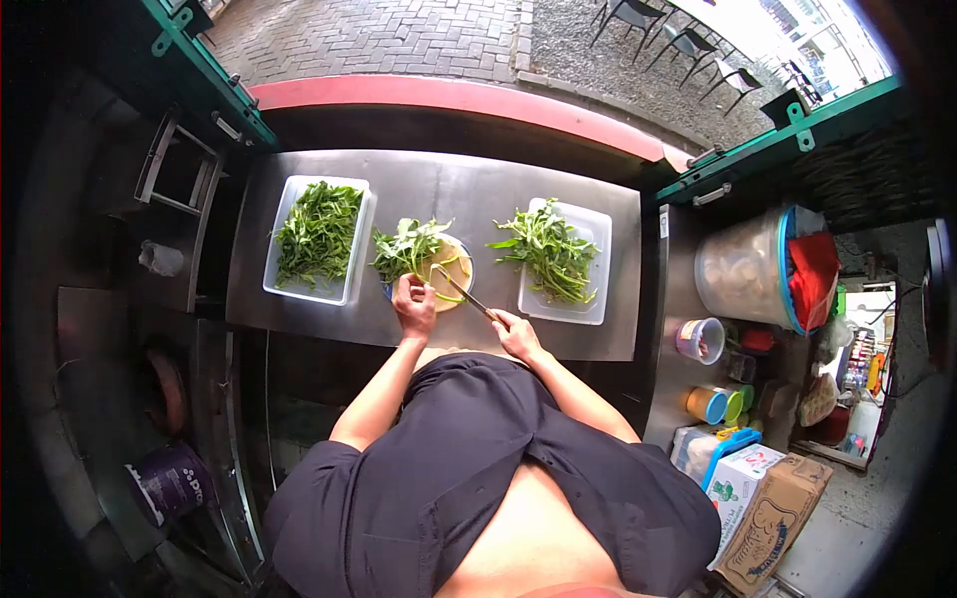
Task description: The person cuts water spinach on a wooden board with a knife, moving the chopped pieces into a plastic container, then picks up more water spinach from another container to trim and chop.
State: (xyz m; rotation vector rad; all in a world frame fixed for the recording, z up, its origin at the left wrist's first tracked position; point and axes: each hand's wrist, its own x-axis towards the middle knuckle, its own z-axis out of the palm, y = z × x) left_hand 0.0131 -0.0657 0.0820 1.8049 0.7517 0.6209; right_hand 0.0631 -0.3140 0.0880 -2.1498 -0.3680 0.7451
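Note:
My right hand is closed round the handle of a knife, its blade reaching up and left over a round cutting board. On the board's left side, my left hand pinches the stems of a bunch of leafy greens, whose leaves spread out beyond the fingers. A few pale stem pieces lie on the board near the blade. To the left stands a white tray filled with leaves. On the right, a second white tray carries more long-stemmed greens.
All of this stands on a steel table with a red ledge beyond it. At right are a large clear tub, several small containers and a cardboard box. A purple bucket sits low at left.

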